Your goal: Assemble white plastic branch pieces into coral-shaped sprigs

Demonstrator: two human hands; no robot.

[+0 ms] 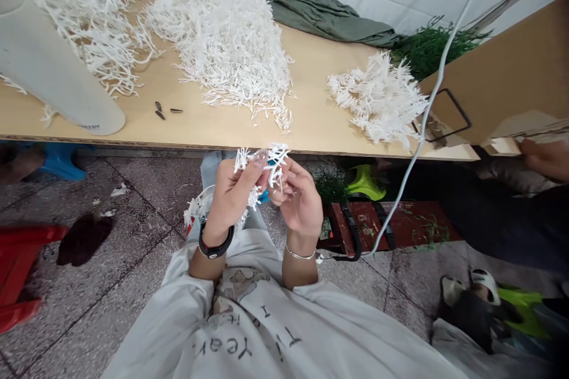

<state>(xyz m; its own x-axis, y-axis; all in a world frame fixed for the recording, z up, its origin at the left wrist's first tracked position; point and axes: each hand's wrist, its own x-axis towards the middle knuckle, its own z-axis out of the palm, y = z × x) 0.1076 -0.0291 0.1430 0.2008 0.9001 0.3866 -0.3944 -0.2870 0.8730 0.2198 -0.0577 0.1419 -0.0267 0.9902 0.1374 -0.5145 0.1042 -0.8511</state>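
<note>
Just off the table's front edge, my left hand is closed, its thumb pressing on a white branched plastic sprig. My right hand pinches the same sprig from the other side with curled fingers. More white strands hang below my left hand over my lap. On the table beyond lies a large heap of short white plastic pieces. To its right is a smaller pile of white sprigs.
Long white strands lie at the table's left, partly behind a pale cylinder. A white cable crosses the right side, before a cardboard box. Another person's hand shows at far right. A red stool stands left.
</note>
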